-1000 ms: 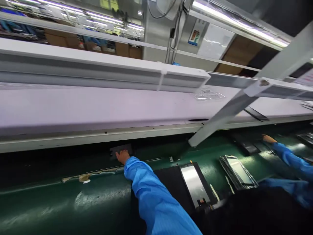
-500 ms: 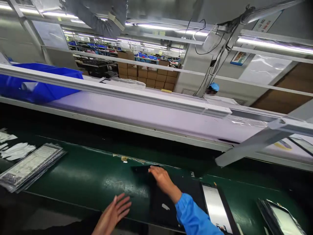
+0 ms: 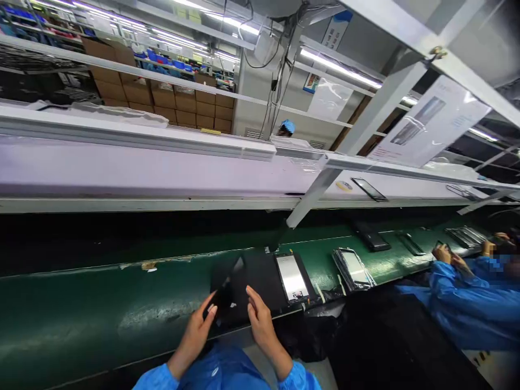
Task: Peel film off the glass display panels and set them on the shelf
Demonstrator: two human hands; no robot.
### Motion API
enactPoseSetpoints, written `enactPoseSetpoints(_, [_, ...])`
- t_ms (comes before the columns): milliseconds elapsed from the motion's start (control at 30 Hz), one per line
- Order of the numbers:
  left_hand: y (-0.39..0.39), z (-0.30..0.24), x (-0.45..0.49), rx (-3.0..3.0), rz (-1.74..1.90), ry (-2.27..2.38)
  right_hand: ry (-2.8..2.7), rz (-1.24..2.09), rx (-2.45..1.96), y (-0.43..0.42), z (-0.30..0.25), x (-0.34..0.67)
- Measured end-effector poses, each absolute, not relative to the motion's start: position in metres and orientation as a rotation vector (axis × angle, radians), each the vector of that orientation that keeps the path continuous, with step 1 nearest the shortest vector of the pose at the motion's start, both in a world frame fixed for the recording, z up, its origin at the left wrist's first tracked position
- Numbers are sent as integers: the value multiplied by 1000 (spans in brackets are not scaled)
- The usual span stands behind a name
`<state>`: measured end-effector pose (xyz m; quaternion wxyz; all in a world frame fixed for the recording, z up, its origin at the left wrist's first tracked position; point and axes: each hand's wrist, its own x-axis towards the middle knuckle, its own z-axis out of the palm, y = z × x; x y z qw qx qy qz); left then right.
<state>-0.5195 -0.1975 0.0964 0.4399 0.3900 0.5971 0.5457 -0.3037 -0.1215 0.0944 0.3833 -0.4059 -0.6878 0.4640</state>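
Observation:
My left hand [image 3: 197, 327] is closed on the near left edge of a thin, dark, glossy panel [image 3: 227, 284], thumb on one side and fingers on the other. The panel is tilted above a black mat [image 3: 260, 276], and its outline partly blends into it. To the right, my right hand [image 3: 260, 319] is open, fingers stretched and apart from the panel. Beyond it on the mat's right side lies a screen part [image 3: 292, 277] with a silvery back and dark border. A small white scrap [image 3: 233, 305] shows near the panel.
The green bench [image 3: 122, 303] runs left and right. A stack of framed screens [image 3: 353, 268] and a black device [image 3: 371, 238] lie to the right. A slanted white post [image 3: 312, 197] stands behind the mat. At far right a co-worker's hands [image 3: 450, 254] hold a dark item.
The view has swung right. My left hand, open before, now grips the dark panel, which has been raised. My right hand has left the panel and come back toward me.

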Motion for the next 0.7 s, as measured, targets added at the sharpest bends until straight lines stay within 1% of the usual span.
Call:
enactPoseSetpoints(67, [-195,99,-502,1423,1297,1521,-1327,1541,-1046,-125,95,-302])
enactPoseSetpoints(100, [-195,101,-496,1614,1279,1502,-1153,1628,-1045,-124,100,-300])
enactPoseSetpoints(200, [-195,108,-485,2130,1249,1496,-788,1660,-1066,-120,125,-282])
enactPoseSetpoints(300, [-194,106,-474,2560,1163,1633,-661,1794,-925,-120,141,-264])
enactPoseSetpoints(367, [-190,101,-460,2726,1044,1722,-711,1793,-904,-121,136,-261])
enactPoseSetpoints(433, [-186,96,-443,2769,892,1734,-751,1678,-1003,-118,120,-264])
enactPoseSetpoints(500, [-178,95,-430,2626,770,1686,-763,1605,-1062,-106,98,-264])
enactPoseSetpoints(567, [-165,95,-424,2261,780,1644,-810,1603,-1040,-86,78,-256])
enactPoseSetpoints(700, [-117,90,-423,987,1037,1554,-1052,1578,-1057,-40,55,-229])
